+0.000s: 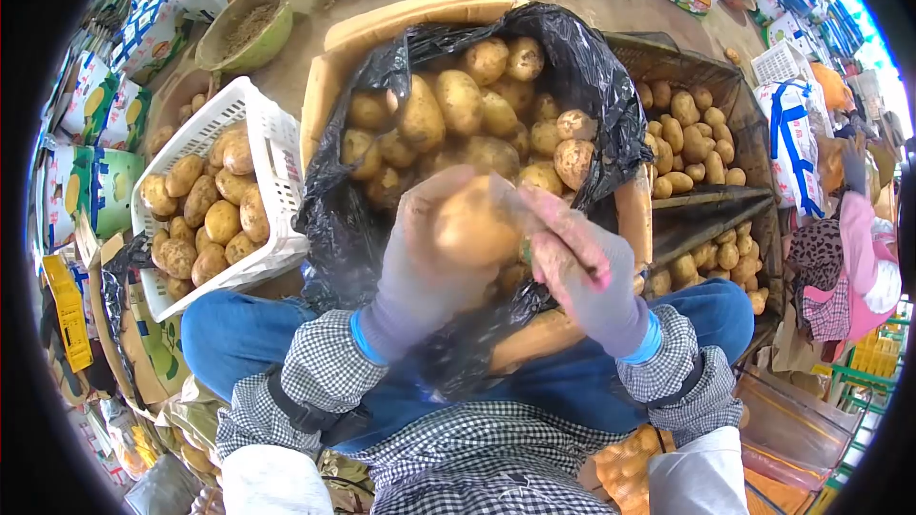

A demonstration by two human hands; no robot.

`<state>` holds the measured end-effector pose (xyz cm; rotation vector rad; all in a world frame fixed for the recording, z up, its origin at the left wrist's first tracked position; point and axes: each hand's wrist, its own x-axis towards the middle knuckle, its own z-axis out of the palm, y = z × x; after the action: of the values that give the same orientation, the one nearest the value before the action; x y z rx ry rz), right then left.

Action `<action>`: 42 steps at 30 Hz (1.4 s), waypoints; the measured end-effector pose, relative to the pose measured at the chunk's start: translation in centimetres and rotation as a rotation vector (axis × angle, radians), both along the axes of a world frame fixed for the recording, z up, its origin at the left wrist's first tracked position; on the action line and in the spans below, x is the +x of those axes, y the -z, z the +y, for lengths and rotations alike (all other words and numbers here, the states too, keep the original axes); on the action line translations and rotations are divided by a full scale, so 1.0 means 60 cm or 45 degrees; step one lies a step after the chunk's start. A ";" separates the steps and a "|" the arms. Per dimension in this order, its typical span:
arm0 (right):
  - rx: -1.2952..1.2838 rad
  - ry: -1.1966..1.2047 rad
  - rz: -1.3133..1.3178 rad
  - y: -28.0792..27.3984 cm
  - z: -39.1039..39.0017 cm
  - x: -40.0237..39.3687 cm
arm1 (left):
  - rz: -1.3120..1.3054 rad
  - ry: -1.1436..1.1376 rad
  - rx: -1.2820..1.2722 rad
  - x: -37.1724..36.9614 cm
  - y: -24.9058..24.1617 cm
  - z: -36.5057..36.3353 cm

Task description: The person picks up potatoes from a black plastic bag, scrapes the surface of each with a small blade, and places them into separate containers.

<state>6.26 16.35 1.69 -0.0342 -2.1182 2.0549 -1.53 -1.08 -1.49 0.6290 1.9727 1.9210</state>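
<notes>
A large potato (pixel 474 225) is gripped in my gloved left hand (pixel 415 253), blurred by motion. Close against its right side is my gloved right hand (pixel 584 262). The right fingers are pressed together, and a small greenish bit shows between them, too small to name. Both hands are above a cardboard box (pixel 420 15) lined with a black plastic bag (pixel 611 95). Several potatoes (pixel 461 103) fill the bag, and the nearest ones are partly hidden by my hands.
At the left, a white plastic crate (pixel 277 157) holds several potatoes. Dark bins (pixel 749 133) with more potatoes stand at the right. A green basin (pixel 253 30) sits at the back left. Printed boxes (pixel 157 33) line the sides. Another person (pixel 840 272) is at the far right.
</notes>
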 end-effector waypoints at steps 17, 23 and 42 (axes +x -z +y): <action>-0.237 -0.118 -0.310 0.014 0.000 0.012 | -0.114 0.164 0.020 0.004 0.008 -0.011; -0.349 -0.145 -0.380 0.013 -0.001 0.015 | -0.213 0.300 0.055 0.003 0.003 -0.015; 0.051 0.021 0.066 0.050 0.003 0.005 | 0.626 0.119 -0.539 -0.003 -0.012 -0.007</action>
<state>6.57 16.51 -1.30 0.0070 -2.1205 1.9813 -1.70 -1.49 -0.80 1.1179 2.4851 1.3088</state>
